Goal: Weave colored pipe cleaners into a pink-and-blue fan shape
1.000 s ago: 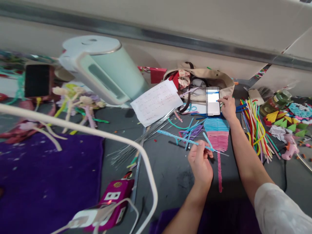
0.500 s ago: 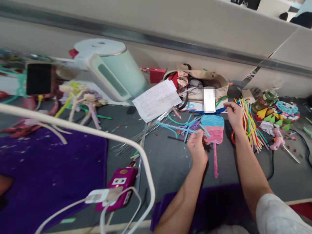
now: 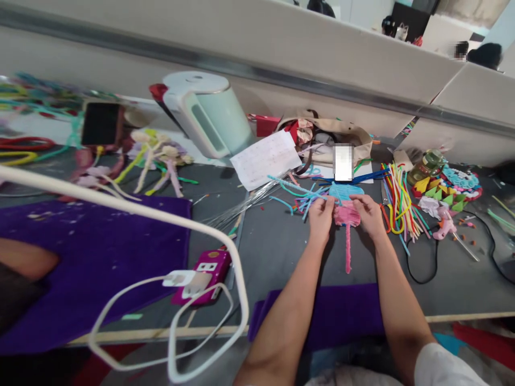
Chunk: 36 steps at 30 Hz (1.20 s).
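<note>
A flat, squarish piece of pipe cleaners, its upper band blue and its lower band pink (image 3: 346, 213), lies on the dark table with a pink stem (image 3: 348, 252) pointing towards me. My left hand (image 3: 322, 217) is closed at its left side, pinching a light blue pipe cleaner (image 3: 287, 184) that trails off to the left. At the right edge, my right hand (image 3: 369, 214) has its fingers closed against the piece; its exact grip is partly hidden. More blue and purple pipe cleaners lie loose beyond my left hand.
Behind the piece are a lit phone (image 3: 343, 163), a beige bag (image 3: 358, 142) and a written sheet (image 3: 265, 160). Coloured pipe cleaners (image 3: 402, 201), a pink glue gun (image 3: 444, 225) and a jar (image 3: 428, 165) lie right. A kettle (image 3: 217, 115), power strip (image 3: 205, 276) and white cable (image 3: 237, 257) are left.
My right hand has come in from the right, down to the piece's right edge. My left hand has shifted slightly up against its left side. The camera view has also shifted.
</note>
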Each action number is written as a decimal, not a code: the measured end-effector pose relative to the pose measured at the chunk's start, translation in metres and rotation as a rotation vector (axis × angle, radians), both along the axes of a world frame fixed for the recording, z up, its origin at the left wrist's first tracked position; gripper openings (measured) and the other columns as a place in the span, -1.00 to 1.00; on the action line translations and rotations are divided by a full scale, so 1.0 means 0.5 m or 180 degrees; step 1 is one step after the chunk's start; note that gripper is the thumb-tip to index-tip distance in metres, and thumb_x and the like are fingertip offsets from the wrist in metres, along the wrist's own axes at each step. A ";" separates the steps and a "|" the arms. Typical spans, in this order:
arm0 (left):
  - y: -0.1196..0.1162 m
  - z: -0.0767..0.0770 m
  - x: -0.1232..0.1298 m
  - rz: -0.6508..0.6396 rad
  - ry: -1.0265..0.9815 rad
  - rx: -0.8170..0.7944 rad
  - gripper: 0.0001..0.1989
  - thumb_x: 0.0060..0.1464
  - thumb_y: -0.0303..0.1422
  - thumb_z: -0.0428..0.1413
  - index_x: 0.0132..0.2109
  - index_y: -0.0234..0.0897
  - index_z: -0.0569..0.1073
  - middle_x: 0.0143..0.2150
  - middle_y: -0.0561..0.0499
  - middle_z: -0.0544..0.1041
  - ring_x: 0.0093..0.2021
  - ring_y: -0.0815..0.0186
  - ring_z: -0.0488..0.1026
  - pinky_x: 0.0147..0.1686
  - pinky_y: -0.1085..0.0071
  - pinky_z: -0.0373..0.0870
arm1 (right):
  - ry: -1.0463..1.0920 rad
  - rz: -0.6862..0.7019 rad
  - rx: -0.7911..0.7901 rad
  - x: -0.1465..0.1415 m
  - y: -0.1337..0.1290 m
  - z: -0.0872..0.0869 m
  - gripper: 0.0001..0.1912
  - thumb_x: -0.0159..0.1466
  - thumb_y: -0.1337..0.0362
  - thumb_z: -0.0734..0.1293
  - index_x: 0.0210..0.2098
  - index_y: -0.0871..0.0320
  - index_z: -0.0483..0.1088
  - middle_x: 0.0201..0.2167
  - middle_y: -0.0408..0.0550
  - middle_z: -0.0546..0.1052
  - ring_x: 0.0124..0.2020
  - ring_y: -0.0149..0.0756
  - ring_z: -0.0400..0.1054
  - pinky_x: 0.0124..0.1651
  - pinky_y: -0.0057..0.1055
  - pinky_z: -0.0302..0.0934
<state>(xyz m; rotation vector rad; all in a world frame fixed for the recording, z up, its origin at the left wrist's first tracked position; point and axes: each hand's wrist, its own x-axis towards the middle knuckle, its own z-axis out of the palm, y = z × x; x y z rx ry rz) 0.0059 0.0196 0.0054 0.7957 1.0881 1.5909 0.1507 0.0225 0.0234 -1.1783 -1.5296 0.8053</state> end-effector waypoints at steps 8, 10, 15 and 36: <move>-0.018 0.015 0.001 -0.0029 0.0834 0.0310 -0.67 0.03 -0.09 0.21 -0.37 -0.31 0.52 -0.56 0.06 0.45 -0.58 0.40 0.34 -0.57 0.49 0.26 | -0.0619 0.0059 0.0181 -0.026 -0.010 -0.003 -0.81 0.23 0.13 0.32 -0.30 0.09 0.50 -0.31 -0.08 0.56 -0.23 -0.26 0.42 -0.08 -0.31 0.28; -0.021 0.022 0.003 -0.0011 0.0790 0.0291 -0.70 0.01 -0.13 0.23 -0.39 -0.31 0.53 -0.55 0.04 0.47 -0.57 0.38 0.36 -0.57 0.48 0.27 | -0.0796 0.0026 0.0389 -0.028 -0.012 -0.004 -0.85 0.23 0.18 0.29 -0.33 0.09 0.48 -0.34 -0.08 0.55 -0.24 -0.25 0.40 -0.09 -0.31 0.27; -0.022 0.030 0.010 0.0057 0.0480 0.0206 -0.76 -0.05 -0.20 0.30 -0.44 -0.31 0.55 -0.48 -0.02 0.54 -0.50 0.34 0.44 -0.50 0.47 0.35 | -0.0962 -0.0193 0.0749 -0.030 -0.014 -0.006 -0.88 0.23 0.27 0.25 -0.38 0.08 0.43 -0.36 -0.05 0.50 -0.24 -0.23 0.36 -0.10 -0.29 0.25; -0.014 0.015 0.009 -0.0214 -0.0523 -0.0126 -0.58 -0.23 -0.08 0.37 -0.39 -0.36 0.50 -0.50 -0.02 0.51 -0.52 0.37 0.47 -0.56 0.49 0.42 | -0.0385 -0.0280 0.0227 -0.038 -0.008 -0.016 -0.84 0.19 0.16 0.31 -0.43 0.11 0.37 -0.44 -0.12 0.46 -0.37 -0.31 0.31 -0.20 -0.34 0.23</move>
